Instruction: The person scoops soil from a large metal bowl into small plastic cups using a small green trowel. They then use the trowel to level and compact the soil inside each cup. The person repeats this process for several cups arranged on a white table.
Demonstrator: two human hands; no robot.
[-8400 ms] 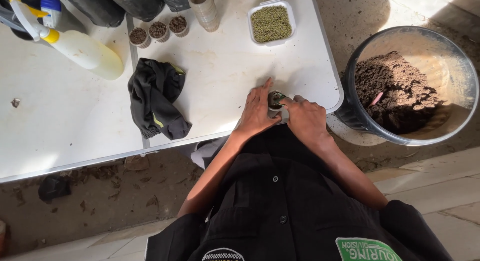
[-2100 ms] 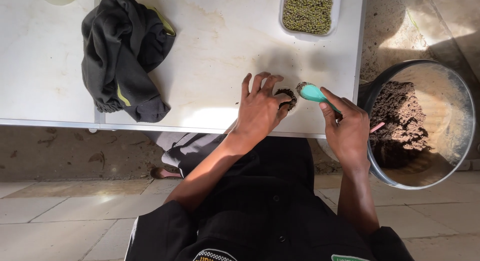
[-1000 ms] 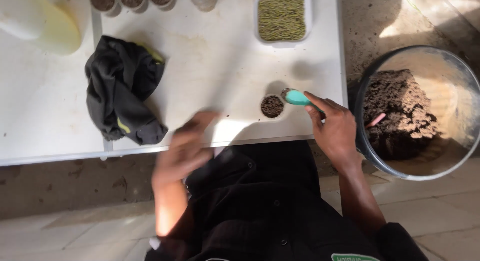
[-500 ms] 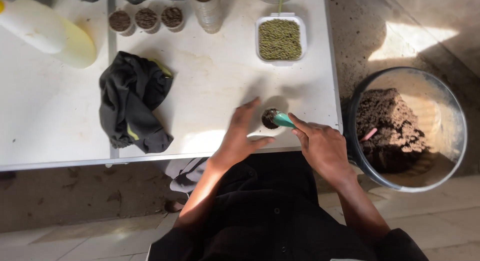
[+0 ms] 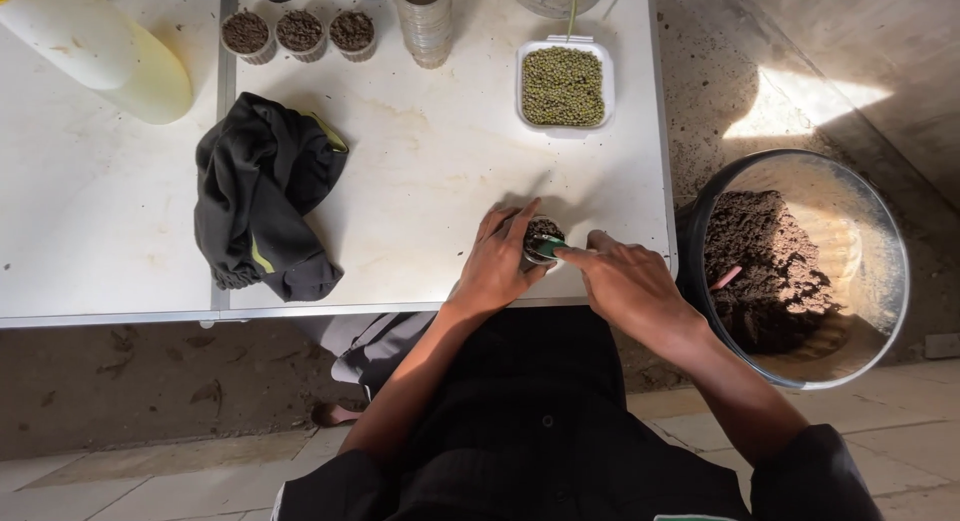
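A small clear cup of dark soil (image 5: 541, 231) stands near the front edge of the white table (image 5: 420, 171). My left hand (image 5: 497, 263) wraps around the cup's left side and holds it. My right hand (image 5: 625, 281) grips a small teal spoon (image 5: 549, 247) whose tip rests at the cup's rim on the soil. A white tray of green beans (image 5: 563, 85) lies further back on the table.
A big round tub of soil (image 5: 790, 266) stands on the floor to the right. A black cloth (image 5: 262, 196) lies left of the hands. Three soil-filled cups (image 5: 298, 32), a stack of clear cups (image 5: 424, 16) and a pale yellow bottle (image 5: 100, 51) line the back.
My left hand swung away from the cup a second ago and has come back to hold it. My right hand brought the teal spoon down onto the soil.
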